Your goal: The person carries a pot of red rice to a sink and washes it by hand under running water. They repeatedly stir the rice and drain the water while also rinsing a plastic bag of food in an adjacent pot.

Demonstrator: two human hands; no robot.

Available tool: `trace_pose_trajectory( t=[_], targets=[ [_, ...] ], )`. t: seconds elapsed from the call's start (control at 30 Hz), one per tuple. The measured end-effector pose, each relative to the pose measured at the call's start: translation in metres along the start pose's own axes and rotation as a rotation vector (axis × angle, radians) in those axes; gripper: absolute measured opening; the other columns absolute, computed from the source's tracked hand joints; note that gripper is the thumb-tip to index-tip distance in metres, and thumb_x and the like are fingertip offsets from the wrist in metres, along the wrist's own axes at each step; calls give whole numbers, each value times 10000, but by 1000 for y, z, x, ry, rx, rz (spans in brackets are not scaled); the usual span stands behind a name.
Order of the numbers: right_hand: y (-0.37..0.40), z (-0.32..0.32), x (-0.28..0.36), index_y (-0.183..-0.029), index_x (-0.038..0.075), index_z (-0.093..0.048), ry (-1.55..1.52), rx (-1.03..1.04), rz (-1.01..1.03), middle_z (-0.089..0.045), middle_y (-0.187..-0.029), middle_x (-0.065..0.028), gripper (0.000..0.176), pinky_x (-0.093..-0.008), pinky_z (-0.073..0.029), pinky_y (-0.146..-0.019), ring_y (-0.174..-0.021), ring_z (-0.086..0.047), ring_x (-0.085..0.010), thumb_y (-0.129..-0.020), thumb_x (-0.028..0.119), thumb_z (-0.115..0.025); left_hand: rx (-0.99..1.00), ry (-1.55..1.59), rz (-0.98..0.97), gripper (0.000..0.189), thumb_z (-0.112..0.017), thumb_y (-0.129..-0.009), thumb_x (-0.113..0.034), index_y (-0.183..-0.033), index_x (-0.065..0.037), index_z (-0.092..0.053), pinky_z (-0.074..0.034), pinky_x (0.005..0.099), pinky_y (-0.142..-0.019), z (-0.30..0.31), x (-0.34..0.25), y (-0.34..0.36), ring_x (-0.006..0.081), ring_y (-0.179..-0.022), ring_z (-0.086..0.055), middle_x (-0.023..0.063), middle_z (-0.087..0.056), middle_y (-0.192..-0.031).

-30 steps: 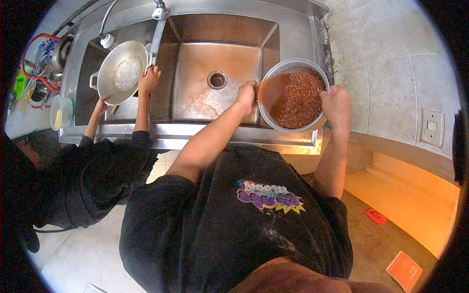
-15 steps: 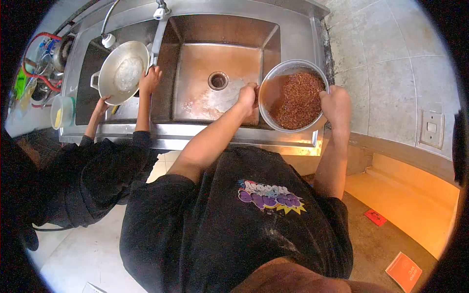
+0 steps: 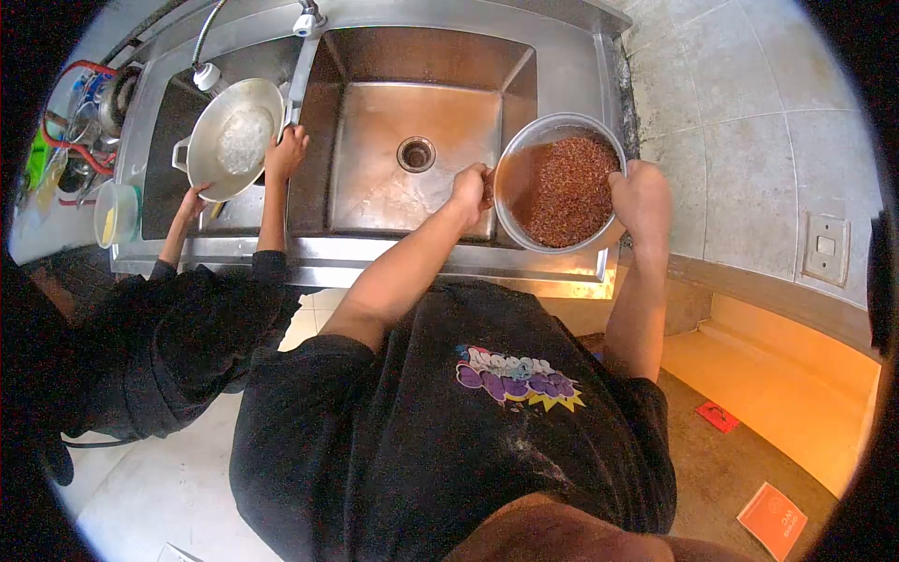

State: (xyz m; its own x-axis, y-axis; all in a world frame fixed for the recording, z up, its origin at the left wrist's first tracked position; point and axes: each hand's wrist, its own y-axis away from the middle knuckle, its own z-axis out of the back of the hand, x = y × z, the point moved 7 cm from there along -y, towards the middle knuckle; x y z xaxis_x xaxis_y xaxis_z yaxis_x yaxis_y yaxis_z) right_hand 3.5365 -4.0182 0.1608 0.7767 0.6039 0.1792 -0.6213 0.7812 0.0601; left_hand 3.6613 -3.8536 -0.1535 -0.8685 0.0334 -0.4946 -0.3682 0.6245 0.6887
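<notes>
Between my two hands is a round metal pot (image 3: 562, 119), over the right edge of the sink. Reddish-brown grains (image 3: 576, 192) fill its right side, with brownish water (image 3: 521, 183) pooled on the left. My left hand (image 3: 471, 192) is closed on the pot's left handle. At the opposite side, my right hand (image 3: 642, 199) grips the pot by its right handle, which the fingers mostly hide. Left of the pot lies the steel sink basin (image 3: 384, 187), its floor wet with brownish water around the drain (image 3: 416, 155).
At left, a co-worker's hands (image 3: 286, 155) hold a pale metal pan (image 3: 206, 140) with clear water over the second basin. A faucet (image 3: 307, 21) and a hose nozzle (image 3: 207, 77) sit at the back. A tiled wall (image 3: 740, 169) borders the right side.
The brownish water on the sink floor has thinned and drained. My hands and the pot stay almost in place, and the grains look slightly shifted inside it.
</notes>
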Motion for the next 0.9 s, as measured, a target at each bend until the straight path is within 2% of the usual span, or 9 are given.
trace_pose_trajectory(
  t=[0.03,0.1,0.33,0.53,0.73,0.8,0.9],
  targets=[
    [0,1,1,-929,8,-718,9,1,-6,-699,-954,-262,303,-527,-528,-829,-936,-670,-460,-843,296,-683,0,1,-1,300,-435,-1017,-300,-987,-86,-644,-528,411,-694,-4,-2,5,220,-791,-638,76,-677,-889],
    [-2,0,2,-939,8,-721,24,14,-12,-700,-958,-262,304,-526,-531,-832,-939,-673,-457,-842,294,-683,-73,73,-27,279,-429,-983,-238,-782,-131,-589,-380,318,-458,-8,-8,14,156,-499,-489,11,-572,-644],
    [-1,4,12,-942,2,-733,47,47,-5,-700,-951,-273,307,-533,-539,-824,-939,-683,-454,-838,286,-686,-40,113,-28,256,-445,-986,-243,-840,-130,-623,-413,307,-474,1,-2,3,139,-533,-523,8,-607,-682],
    [1,7,18,-963,5,-731,37,54,-19,-702,-954,-268,294,-530,-536,-826,-946,-678,-461,-832,266,-691,-49,98,-17,230,-460,-986,-241,-880,-126,-629,-480,307,-562,2,-1,2,138,-622,-564,2,-617,-718],
    [1,9,21,-942,7,-730,65,38,-6,-702,-947,-272,286,-532,-538,-831,-934,-678,-466,-832,266,-685,-38,-21,2,243,-444,-995,-243,-905,-116,-631,-498,322,-590,1,-6,10,149,-643,-578,10,-628,-733],
    [0,9,22,-938,7,-729,62,25,4,-701,-949,-273,287,-533,-539,-834,-936,-678,-466,-829,269,-684,-21,94,-8,293,-413,-1019,-248,-941,-101,-654,-494,345,-637,4,5,-9,179,-712,-611,34,-670,-834],
    [0,9,23,-935,6,-727,57,13,11,-701,-952,-276,289,-534,-539,-839,-938,-678,-465,-824,269,-683,-23,72,-1,299,-413,-1018,-247,-947,-94,-660,-507,351,-650,0,0,2,182,-730,-622,43,-679,-848]
  ],
)
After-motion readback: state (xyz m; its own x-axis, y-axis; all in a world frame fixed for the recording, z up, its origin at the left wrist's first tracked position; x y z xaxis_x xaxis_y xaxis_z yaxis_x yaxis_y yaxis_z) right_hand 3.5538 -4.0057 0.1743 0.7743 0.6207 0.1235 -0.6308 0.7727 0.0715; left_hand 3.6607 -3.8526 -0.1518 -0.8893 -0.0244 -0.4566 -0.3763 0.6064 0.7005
